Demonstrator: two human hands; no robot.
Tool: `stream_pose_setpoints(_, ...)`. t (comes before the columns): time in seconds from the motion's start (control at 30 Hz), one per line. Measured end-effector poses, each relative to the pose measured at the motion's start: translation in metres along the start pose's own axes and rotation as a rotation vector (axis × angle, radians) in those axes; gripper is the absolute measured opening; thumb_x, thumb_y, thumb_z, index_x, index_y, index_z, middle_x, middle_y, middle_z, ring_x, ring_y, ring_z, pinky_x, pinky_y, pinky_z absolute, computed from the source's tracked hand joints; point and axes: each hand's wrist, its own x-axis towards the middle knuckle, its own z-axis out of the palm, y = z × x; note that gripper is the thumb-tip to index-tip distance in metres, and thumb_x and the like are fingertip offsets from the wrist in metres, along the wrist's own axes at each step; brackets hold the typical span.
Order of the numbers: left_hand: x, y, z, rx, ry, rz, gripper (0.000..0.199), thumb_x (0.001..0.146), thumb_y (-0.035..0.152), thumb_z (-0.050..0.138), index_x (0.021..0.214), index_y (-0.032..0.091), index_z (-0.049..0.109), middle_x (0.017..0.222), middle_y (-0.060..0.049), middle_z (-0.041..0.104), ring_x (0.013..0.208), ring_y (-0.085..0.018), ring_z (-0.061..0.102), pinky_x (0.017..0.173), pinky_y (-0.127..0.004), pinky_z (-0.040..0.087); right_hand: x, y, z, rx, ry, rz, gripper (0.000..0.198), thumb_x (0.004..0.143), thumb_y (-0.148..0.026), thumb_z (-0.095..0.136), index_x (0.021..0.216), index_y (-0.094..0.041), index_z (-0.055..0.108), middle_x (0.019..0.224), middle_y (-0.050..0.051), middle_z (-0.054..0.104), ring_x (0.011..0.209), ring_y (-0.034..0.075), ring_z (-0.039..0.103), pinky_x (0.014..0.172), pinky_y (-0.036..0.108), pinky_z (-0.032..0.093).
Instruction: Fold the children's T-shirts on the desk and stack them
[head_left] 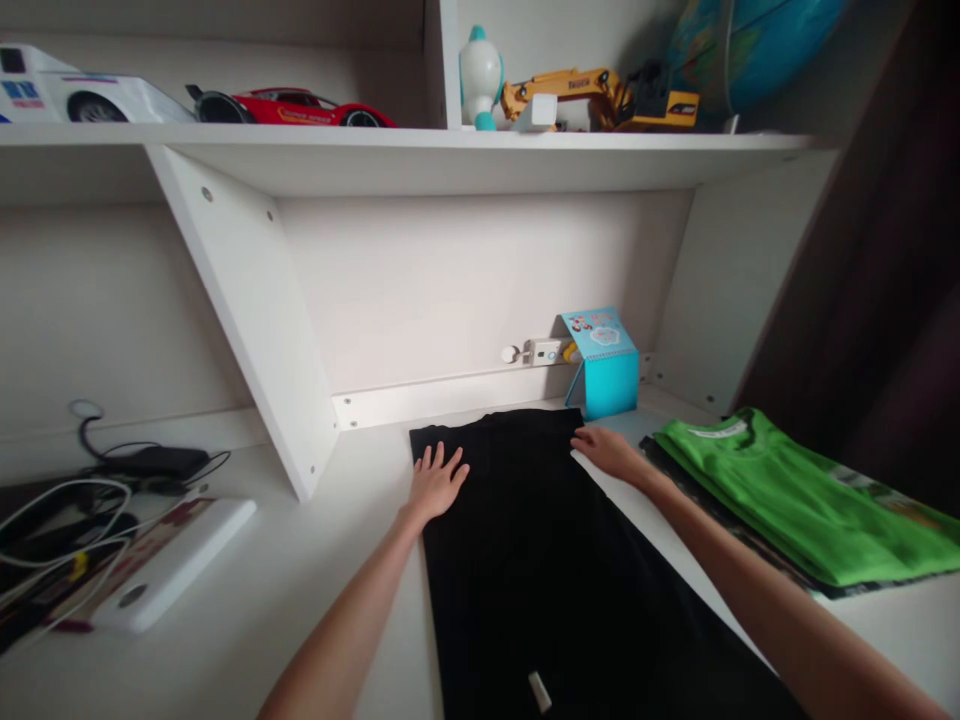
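Matt black cloth garment [540,560]; smooth white laminate desk [322,560]; soft green cloth shirt [795,500].

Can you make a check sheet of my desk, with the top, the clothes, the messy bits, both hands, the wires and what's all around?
Surface: white desk, bare patches between things.
Job's things: black garment spread flat; folded green shirt to its right.
Clutter: white flat device, blue box.
Hands: left hand flat on the garment's top left; right hand at its top right edge; neither has a closed grip.
Cables: white and black wires tangled at left.
Surroundings: shelf with red toy car, yellow excavator, globe.
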Motion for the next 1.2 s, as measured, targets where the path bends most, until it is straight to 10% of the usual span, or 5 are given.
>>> stream_pose_setpoints(0.27, 0.001, 0.001, -0.002, 0.006, -0.004, 0.019, 0.056, 0.087, 0.060, 0.019, 0.136, 0.035, 0.031, 0.148, -0.001, 0.019, 0.134, -0.034, 0.010, 0.105, -0.050, 0.014, 0.081, 0.042, 0.043, 0.023, -0.075, 0.437, 0.031, 0.087, -0.035, 0.052, 0.110, -0.016, 0.053, 0.109, 0.006, 0.056, 0.091, 0.017, 0.057, 0.077, 0.036, 0.049)
stream_pose_setpoints(0.53, -0.001, 0.001, -0.002, -0.057, 0.004, 0.016, 0.055, 0.086, 0.059, 0.024, 0.134, 0.035, 0.035, 0.147, 0.000, 0.020, 0.134, -0.034, 0.010, 0.106, -0.051, 0.013, 0.100, 0.041, 0.050, 0.068, -0.123, 0.480, 0.027, 0.087, -0.034, 0.052, 0.106, -0.015, 0.055, 0.102, 0.004, 0.058, 0.084, 0.014, 0.058, 0.071, 0.032, 0.051)
stream_pose_setpoints(0.8, -0.002, 0.003, -0.003, -0.080, -0.014, 0.011, 0.056, 0.086, 0.059, 0.023, 0.135, 0.033, 0.034, 0.148, -0.003, 0.018, 0.134, -0.035, 0.008, 0.105, -0.052, 0.011, 0.091, 0.010, 0.033, 0.016, 0.054, 0.298, 0.028, 0.091, -0.032, 0.043, 0.107, -0.012, 0.055, 0.107, 0.005, 0.056, 0.092, 0.016, 0.057, 0.079, 0.033, 0.048)
stream_pose_setpoints(1.0, -0.002, 0.000, -0.001, -0.101, -0.010, 0.024, 0.058, 0.085, 0.061, 0.022, 0.135, 0.033, 0.034, 0.148, -0.002, 0.019, 0.134, -0.034, 0.008, 0.106, -0.052, 0.011, 0.073, -0.069, 0.036, -0.021, 0.220, -0.037, 0.031, 0.087, -0.034, 0.051, 0.114, -0.019, 0.051, 0.118, 0.006, 0.052, 0.103, 0.020, 0.052, 0.087, 0.043, 0.044)
stream_pose_setpoints(1.2, 0.000, 0.000, 0.000, -0.012, 0.002, 0.026, 0.057, 0.087, 0.058, 0.022, 0.134, 0.030, 0.038, 0.147, -0.004, 0.020, 0.134, -0.034, 0.011, 0.105, -0.050, 0.014, 0.015, -0.138, 0.071, 0.030, 0.015, -0.457, 0.049, 0.083, -0.029, 0.055, 0.129, -0.021, 0.041, 0.131, 0.006, 0.046, 0.105, 0.016, 0.054, 0.089, 0.030, 0.043)
